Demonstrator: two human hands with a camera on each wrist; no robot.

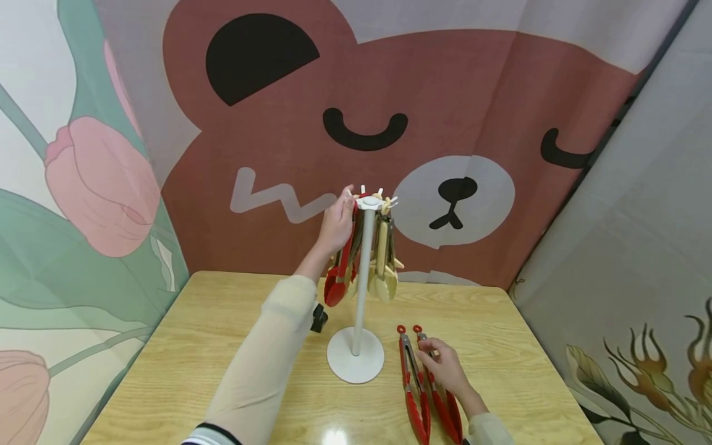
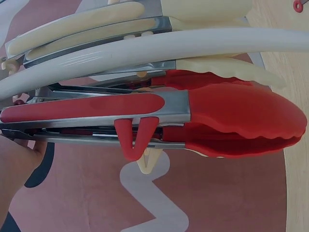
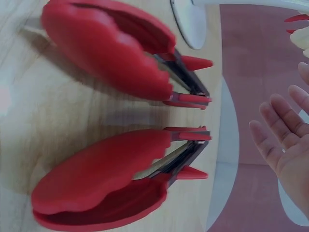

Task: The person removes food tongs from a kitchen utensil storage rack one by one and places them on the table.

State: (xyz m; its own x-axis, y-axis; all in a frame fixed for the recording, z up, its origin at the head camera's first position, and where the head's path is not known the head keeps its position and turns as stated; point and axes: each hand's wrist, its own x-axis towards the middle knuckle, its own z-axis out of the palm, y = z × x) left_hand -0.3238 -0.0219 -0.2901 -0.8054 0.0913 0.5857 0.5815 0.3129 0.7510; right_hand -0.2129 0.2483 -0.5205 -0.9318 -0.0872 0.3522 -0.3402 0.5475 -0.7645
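Note:
At the top of a white utensil stand [image 1: 360, 290], my left hand [image 1: 337, 224] grips the handle end of red tongs [image 1: 336, 287] that hang head down. In the left wrist view, the red tongs [image 2: 241, 113] fill the middle, and part of my left hand [image 2: 19, 169] shows at their handle end; the fingertips are hidden. Cream tongs [image 1: 384, 272] hang on the stand's other side. My right hand [image 1: 446, 366] is above two more red tongs [image 1: 414, 408] lying on the table. In the right wrist view, my right hand [image 3: 285, 130] appears apart from these tongs [image 3: 101, 176], fingers loosely extended.
The stand's round white base [image 1: 347, 371] rests on the wooden table [image 1: 239, 371]. A small black object [image 1: 319, 317] shows beside my left sleeve. A bear-print curtain [image 1: 445, 105] hangs behind the table, with other printed cloths at both sides.

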